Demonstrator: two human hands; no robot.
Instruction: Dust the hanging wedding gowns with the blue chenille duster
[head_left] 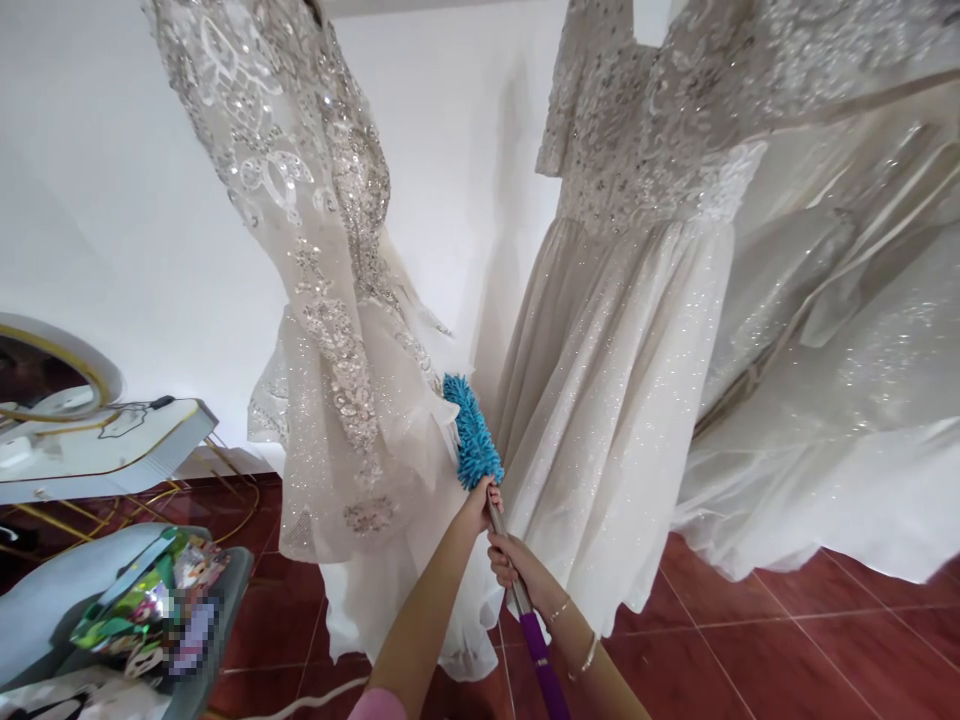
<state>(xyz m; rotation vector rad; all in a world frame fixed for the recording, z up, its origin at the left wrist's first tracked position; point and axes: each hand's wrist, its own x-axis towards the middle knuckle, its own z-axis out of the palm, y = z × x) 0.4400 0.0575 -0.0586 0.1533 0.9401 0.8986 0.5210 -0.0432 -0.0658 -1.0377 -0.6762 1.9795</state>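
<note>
White wall behind, dark red tiled floor (750, 640) below; contents listed left to right.

1. Vanity table (112, 450), white top with gold rim and thin gold legs, far left; an oval mirror (52, 370) stands on it.
2. Grey chair (67, 600), lower left, carrying a crumpled green foil bag (142, 600).
3. Hanging gown, left (330, 330): sheer, with sequin and bead embroidery down the sleeve, hem reaching the floor.
4. Microfibre duster (471, 432): turquoise chenille head on a metal shaft ending in a purple handle (541, 660). Long axis runs from the handle at lower right, up and slightly left to the head. Head lies in the gap between the two gowns, touching or just beside the left gown's skirt; which, cannot be told.
5. Left hand (480, 500): closed around the shaft directly beneath the head; the nearer hand to the fabric.
6. Right hand (514, 565): closed around the shaft just below the left hand, above the purple section; bracelets on the wrist.
7. Hanging gown, right (622, 330): beaded bodice, glittering tulle skirt, train spread toward the far right.
</note>
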